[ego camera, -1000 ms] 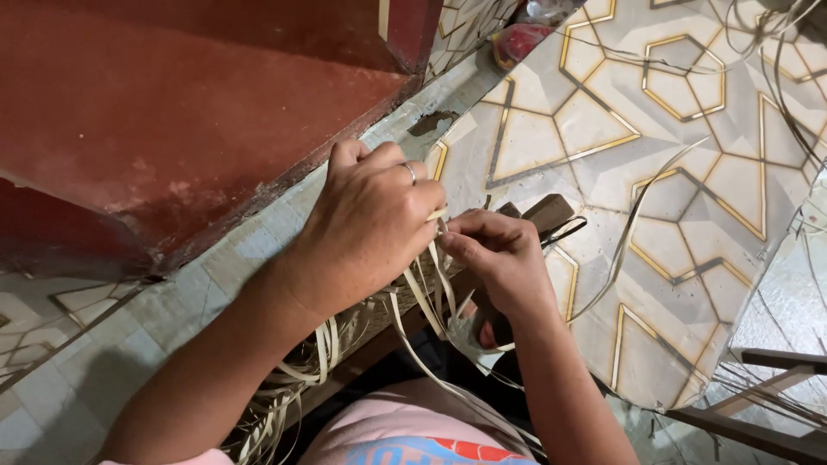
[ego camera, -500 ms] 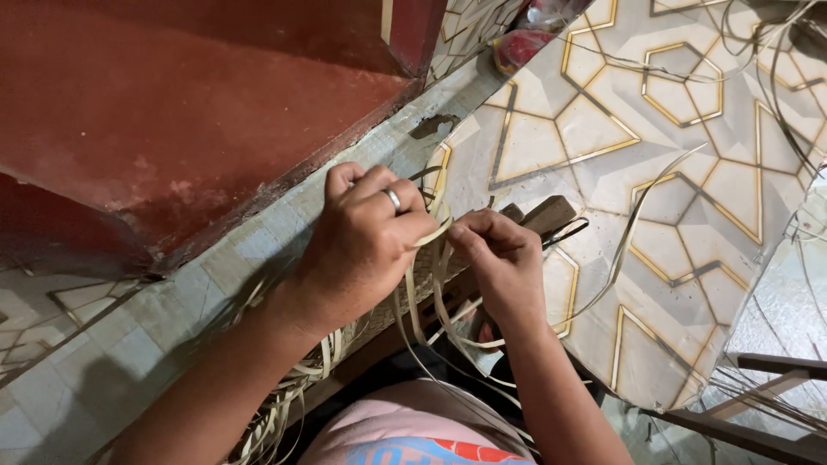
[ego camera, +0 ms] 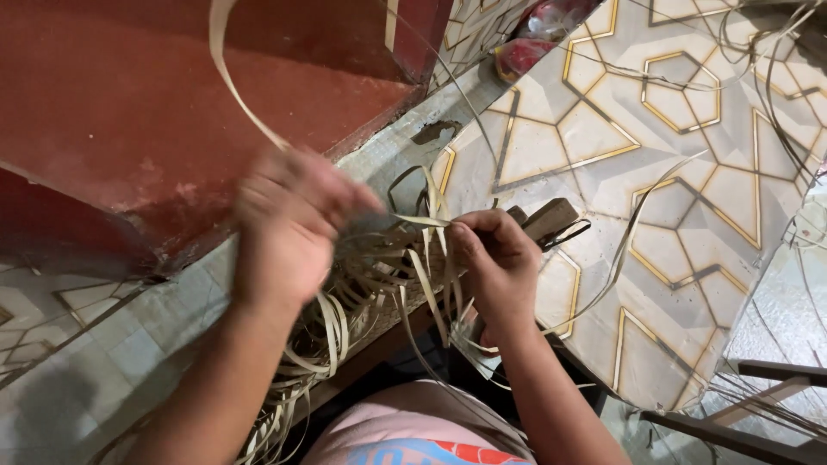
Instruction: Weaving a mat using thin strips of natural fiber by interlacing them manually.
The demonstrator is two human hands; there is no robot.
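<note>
Nearest the camera, a tangle of pale flat strips (ego camera: 379, 284) spreads over the person's lap, and the other places are told from it. The right hand (ego camera: 500, 263) sits at its right edge with fingers pinched together on a few strips, while the blurred left hand (ego camera: 289, 224) hovers at its left edge, curled about one long strip (ego camera: 226, 69) that arcs upward, though the blur hides how tightly. Beyond the tangle lie a wooden block (ego camera: 551, 220), the patterned tile floor (ego camera: 689, 172) and a red step (ego camera: 129, 112).

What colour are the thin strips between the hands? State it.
Pale straw-beige, in the head view: the strips run between the left hand and right hand.
</note>
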